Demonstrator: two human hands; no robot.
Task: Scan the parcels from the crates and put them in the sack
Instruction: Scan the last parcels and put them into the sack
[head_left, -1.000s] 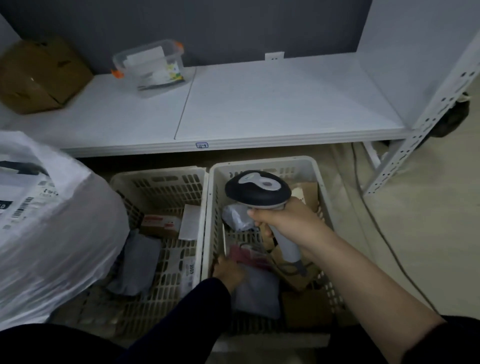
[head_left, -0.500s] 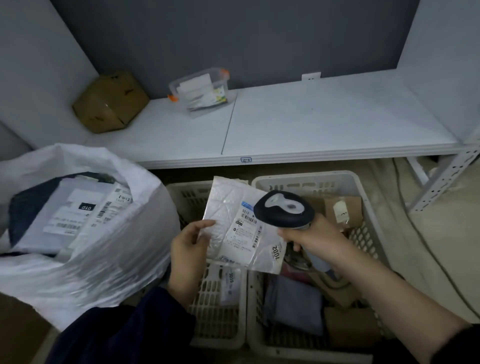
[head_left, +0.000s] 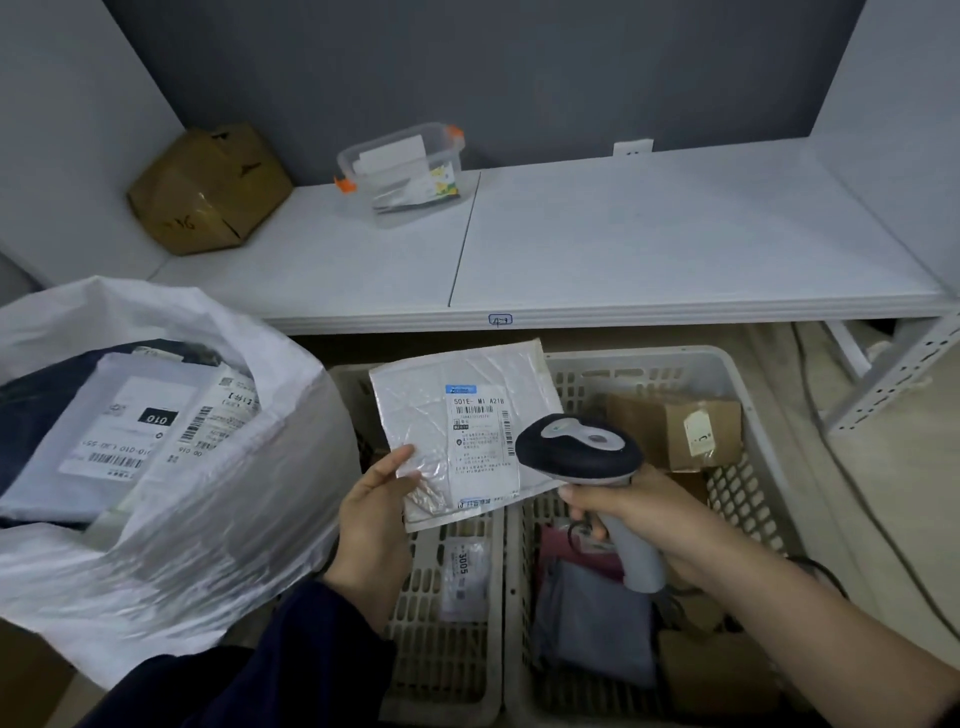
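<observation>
Sack (head_left: 182, 545) mouth open just beside the left crate (head_left: 447, 649), front edge of the shelf (head_left: 675, 234) hung above the crates' far ends, far-right corner of the right crate (head_left: 727, 358) blocked by a cardboard box (head_left: 670, 431).

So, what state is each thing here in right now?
White mailer: held up by the left hand, label up.
Barcode scanner: gripped by the right hand, head by the label.
Sack: open, parcels inside.
Right crate: holds parcels.
Cardboard box: shut, on the shelf.

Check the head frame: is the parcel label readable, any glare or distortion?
Head view: dim, flat light; on the white parcel the label shows large print only, fine print soft; mild sheen, no washout; wide-angle slightly bows the shelf; sack looks smeared.
</observation>
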